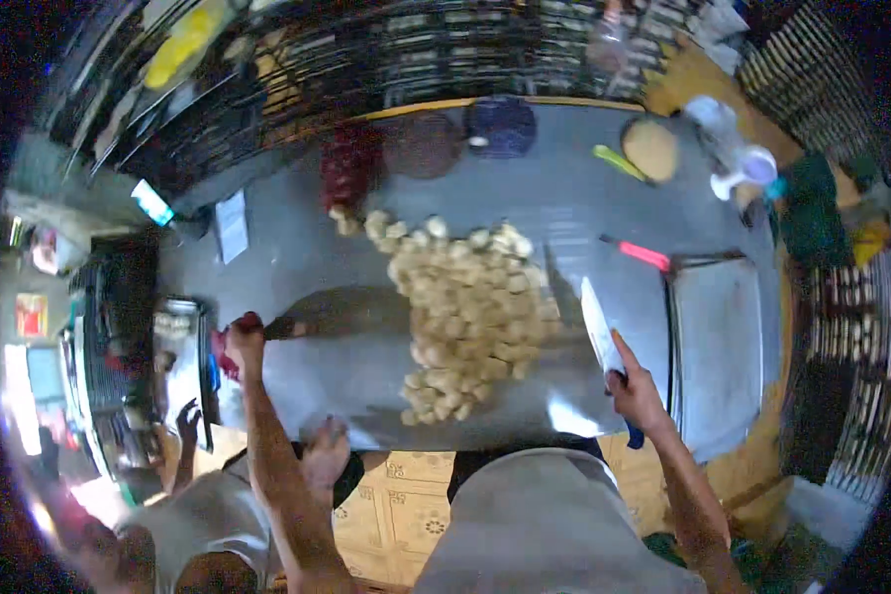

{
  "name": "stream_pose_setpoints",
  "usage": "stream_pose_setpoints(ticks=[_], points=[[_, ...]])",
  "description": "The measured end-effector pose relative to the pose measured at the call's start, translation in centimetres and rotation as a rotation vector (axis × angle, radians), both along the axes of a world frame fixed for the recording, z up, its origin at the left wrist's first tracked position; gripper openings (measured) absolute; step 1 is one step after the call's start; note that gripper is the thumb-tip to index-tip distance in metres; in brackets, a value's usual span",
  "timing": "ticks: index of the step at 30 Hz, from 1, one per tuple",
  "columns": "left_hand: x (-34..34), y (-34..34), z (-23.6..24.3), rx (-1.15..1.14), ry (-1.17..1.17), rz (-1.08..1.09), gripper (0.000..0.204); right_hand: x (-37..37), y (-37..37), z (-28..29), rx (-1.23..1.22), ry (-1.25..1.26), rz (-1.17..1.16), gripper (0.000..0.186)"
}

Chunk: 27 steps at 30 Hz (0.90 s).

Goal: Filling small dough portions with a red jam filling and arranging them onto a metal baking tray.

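Grey shirt (535, 525) at 6; R hand (640, 399), fingers round knife (596, 322), blade twd 11; pale lumps (475, 307) at its 10, nearer than to L hand (247, 348), clenched on red item (221, 351).

Right fingers (623, 349) around knife (595, 319), left fingers (238, 343) around red item (225, 360), pale pieces (472, 315) between

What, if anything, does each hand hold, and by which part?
Right hand: a knife, by its handle. Left hand: at a blurred red item; hold and part cannot be told.
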State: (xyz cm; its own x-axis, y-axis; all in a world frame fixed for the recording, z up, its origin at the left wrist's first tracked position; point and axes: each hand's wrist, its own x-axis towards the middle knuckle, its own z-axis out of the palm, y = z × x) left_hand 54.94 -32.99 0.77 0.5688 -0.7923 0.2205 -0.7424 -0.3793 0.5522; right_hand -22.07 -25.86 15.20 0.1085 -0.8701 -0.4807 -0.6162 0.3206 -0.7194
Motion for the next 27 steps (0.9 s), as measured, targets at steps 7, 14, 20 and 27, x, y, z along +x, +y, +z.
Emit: stream_pose_setpoints(ticks=[7,14,20,27], points=[[-27.2,2.9,8.0,-0.257,0.288,-0.233,0.062,-10.7,-3.1,-4.5,-0.228,-0.065,-0.180,0.072],[-60.7,-2.5,13.4,-0.156,0.140,-0.860,0.048,-15.9,-15.6,-4.7,-0.476,0.124,0.198,0.076],[-66.0,2.1,7.9,0.116,0.056,-1.015,0.042,-15.1,-24.0,-7.1,-0.448,0.339,0.354,0.071],[-64.2,10.8,6.1,0.168,0.314,-0.733,0.026,-15.5,-26.1,-10.6,-0.716,0.439,0.357,0.050]])
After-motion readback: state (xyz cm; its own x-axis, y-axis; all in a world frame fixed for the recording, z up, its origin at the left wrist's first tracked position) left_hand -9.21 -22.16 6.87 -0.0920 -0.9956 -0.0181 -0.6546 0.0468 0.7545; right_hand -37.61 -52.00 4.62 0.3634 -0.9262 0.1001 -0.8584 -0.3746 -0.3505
